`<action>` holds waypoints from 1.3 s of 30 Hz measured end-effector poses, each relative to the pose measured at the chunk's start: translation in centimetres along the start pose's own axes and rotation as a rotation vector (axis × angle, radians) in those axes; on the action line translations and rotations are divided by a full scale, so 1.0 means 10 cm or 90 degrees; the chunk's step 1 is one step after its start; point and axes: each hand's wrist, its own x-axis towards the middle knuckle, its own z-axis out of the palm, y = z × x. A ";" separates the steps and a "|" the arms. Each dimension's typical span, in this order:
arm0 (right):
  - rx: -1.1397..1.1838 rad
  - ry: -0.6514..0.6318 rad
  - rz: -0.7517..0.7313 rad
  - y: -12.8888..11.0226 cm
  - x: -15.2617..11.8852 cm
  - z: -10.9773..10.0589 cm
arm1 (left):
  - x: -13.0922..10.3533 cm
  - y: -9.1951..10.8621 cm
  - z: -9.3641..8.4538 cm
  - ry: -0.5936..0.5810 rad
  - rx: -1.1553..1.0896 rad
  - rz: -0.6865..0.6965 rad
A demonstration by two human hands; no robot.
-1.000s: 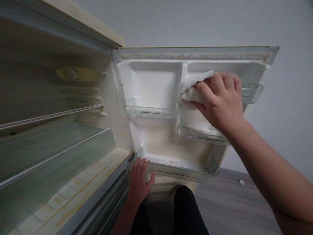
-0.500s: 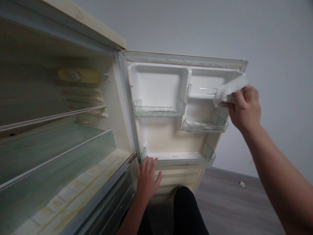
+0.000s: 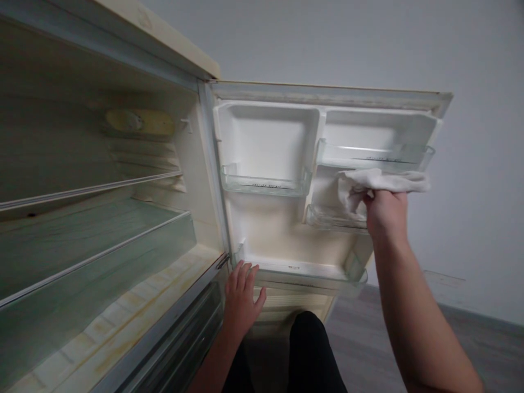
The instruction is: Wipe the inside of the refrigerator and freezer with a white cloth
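A white cloth (image 3: 360, 183) is bunched in my right hand (image 3: 387, 215), which is closed on it in front of the right side of the open fridge door (image 3: 270, 142). The cloth hangs between the upper right door shelf (image 3: 368, 157) and the lower right door shelf (image 3: 333, 218), hiding part of the lower one. My left hand (image 3: 241, 295) is open, fingers spread, at the left end of the bottom door shelf (image 3: 298, 278). Whether its fingertips touch that clear shelf, I cannot tell.
On the left stands the fridge interior with a glass shelf (image 3: 82, 191), a greenish clear drawer (image 3: 102, 267) and a yellowed ledge (image 3: 118, 311). A clear left door shelf (image 3: 266, 183) sits higher up. Below are my knee (image 3: 311, 349) and the grey floor (image 3: 360, 333).
My right hand has moved down and left with the cloth, from the door's upper right edge to the lower right shelf. The door appears swung slightly wider. My left hand stays nearly still.
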 end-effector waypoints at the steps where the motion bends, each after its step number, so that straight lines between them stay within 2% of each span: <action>1: 0.020 -0.021 0.032 0.00 0.02 0.06 | 0.00 0.00 0.00 0.001 0.002 -0.002; 5: 0.055 -0.072 0.139 -0.06 0.00 0.29 | 0.01 -0.02 0.01 0.000 0.004 0.008; 8: 0.079 -0.210 0.199 -0.12 -0.07 0.43 | 0.01 -0.02 0.00 0.001 0.001 0.012; 10: 0.097 -0.297 0.207 -0.17 -0.08 0.48 | 0.01 -0.02 0.00 -0.003 0.000 0.005; 12: 0.085 -0.334 0.189 -0.21 -0.03 0.45 | 0.02 -0.02 -0.01 -0.010 -0.001 0.000; 15: 0.024 -0.371 0.116 -0.30 0.07 0.26 | 0.02 -0.04 -0.02 -0.016 -0.001 0.005; 18: -0.025 -0.373 0.044 -0.40 0.13 -0.03 | 0.01 -0.05 -0.01 -0.012 -0.002 0.009; 21: -0.006 -0.299 0.046 -0.48 0.11 -0.20 | 0.01 -0.06 0.00 -0.009 -0.001 -0.003; 23: 0.005 -0.253 0.050 -0.52 0.08 -0.16 | 0.02 -0.06 0.00 -0.006 -0.003 -0.010; 26: -0.005 -0.234 0.050 -0.51 0.00 0.08 | 0.03 -0.05 0.00 -0.002 -0.008 -0.006; 29: -0.022 -0.288 0.087 -0.41 -0.09 0.34 | 0.04 -0.05 0.00 0.002 -0.008 -0.001; 32: -0.018 -0.332 0.104 -0.29 -0.14 0.43 | 0.05 -0.03 -0.01 0.007 -0.011 -0.013; 35: -0.041 -0.302 0.056 -0.21 -0.13 0.32 | 0.05 -0.01 -0.02 0.000 -0.012 -0.024; 37: -0.151 -0.361 -0.008 -0.21 -0.09 0.21 | 0.05 -0.02 -0.03 -0.004 -0.010 -0.017; 39: -0.346 -0.441 -0.097 -0.22 -0.03 0.11 | 0.05 -0.04 -0.04 -0.005 -0.007 -0.004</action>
